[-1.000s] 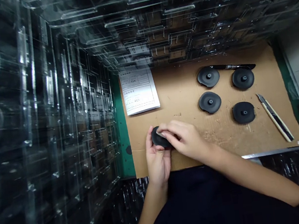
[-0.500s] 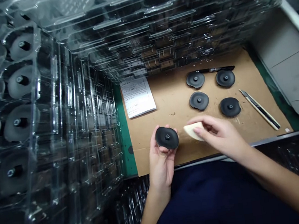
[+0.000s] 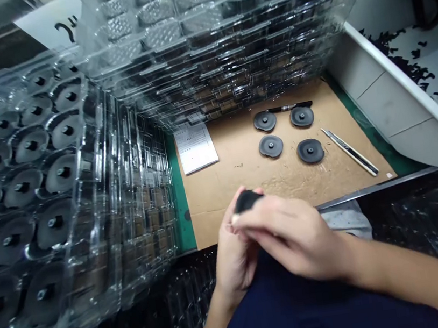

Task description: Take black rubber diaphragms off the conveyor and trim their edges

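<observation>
My left hand (image 3: 232, 257) grips a round black rubber-like disc (image 3: 246, 199) low over the front of the cardboard. Across it reaches my right hand (image 3: 294, 232), slightly blurred, its fingers pinched on a small cream pad. Only a pale bit of the pad (image 3: 235, 219) shows at the fingertips, by the disc's near left edge. My right fingers hide the rest of the pad and much of the disc. Several similar dark discs with a raised centre stud, one of them this disc (image 3: 310, 150), lie apart on the cardboard (image 3: 241, 177).
Tall stacks of clear plastic trays stand at left (image 3: 99, 213) and behind (image 3: 203, 52); the left one holds many dark discs. A utility knife (image 3: 350, 151), a black marker (image 3: 290, 106) and a printed paper (image 3: 198, 153) lie on the cardboard. A pale partition (image 3: 405, 100) rises at right.
My right hand has moved left onto the disc, bringing the cream pad against or close to its edge. The disc has tilted in my left hand. The camera view has shifted.
</observation>
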### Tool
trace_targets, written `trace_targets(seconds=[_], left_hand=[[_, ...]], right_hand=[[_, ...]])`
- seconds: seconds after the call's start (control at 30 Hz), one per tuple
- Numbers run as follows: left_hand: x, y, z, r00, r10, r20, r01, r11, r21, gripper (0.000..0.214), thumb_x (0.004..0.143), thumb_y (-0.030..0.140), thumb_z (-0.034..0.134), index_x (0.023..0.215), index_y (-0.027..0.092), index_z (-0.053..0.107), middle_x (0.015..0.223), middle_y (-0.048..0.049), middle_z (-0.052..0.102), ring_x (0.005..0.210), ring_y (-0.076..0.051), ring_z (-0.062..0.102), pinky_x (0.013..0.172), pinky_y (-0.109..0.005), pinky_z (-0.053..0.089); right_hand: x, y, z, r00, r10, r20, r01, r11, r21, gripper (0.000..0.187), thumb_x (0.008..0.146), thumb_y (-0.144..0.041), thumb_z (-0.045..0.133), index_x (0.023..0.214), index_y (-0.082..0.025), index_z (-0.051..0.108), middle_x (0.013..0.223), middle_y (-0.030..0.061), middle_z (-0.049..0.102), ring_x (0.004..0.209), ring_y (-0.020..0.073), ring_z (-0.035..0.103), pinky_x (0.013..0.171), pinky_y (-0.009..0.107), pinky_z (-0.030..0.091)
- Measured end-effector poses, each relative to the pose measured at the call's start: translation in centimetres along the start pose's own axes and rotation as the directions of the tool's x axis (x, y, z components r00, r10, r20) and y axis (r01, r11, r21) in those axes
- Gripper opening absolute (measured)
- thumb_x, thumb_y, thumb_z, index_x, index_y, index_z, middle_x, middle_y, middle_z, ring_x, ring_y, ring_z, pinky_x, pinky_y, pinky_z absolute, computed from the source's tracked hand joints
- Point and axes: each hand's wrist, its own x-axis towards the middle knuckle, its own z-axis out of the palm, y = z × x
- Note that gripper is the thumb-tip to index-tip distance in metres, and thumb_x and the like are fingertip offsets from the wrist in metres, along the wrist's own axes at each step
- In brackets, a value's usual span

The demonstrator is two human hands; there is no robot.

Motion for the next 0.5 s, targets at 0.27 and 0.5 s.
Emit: trace_targets(seconds=[0.27,0.5], left_hand=[[-0.7,-0.3,1.1,0.998,-0.058,0.025,0.056,0.997,0.054,0.05,0.067,0.023,0.077,0.115,0.023,0.059,0.106,-0.0043,0.068,0.101,-0.021,0.063,0.094,-0.031,0.048],[-0.9,-0.3,1.2,0.996,-0.079,0.039,0.077,0.996,0.056,0.064,0.052,0.027,0.086,0.111,0.026,0.062,0.111,-0.0028,0.067,0.102,-0.022,0.063,0.09,-0.028,0.051]], right_hand=[[-1.0,-0.4,-1.0,0.995,-0.046,-0.087,0.041,0.997,-0.059,0.024,0.089,-0.012,0.046,0.109,-0.017,0.058,0.095,0.0057,0.066,0.088,0.0136,0.06,0.082,0.028,0.05],[-3.6,-0.3,-4.0,0.989,0.107,0.101,-0.087,0.979,-0.185,0.021,0.088,-0.012,0.048,0.104,-0.019,0.06,0.087,0.0035,0.065,0.076,0.012,0.058,0.069,0.025,0.049]])
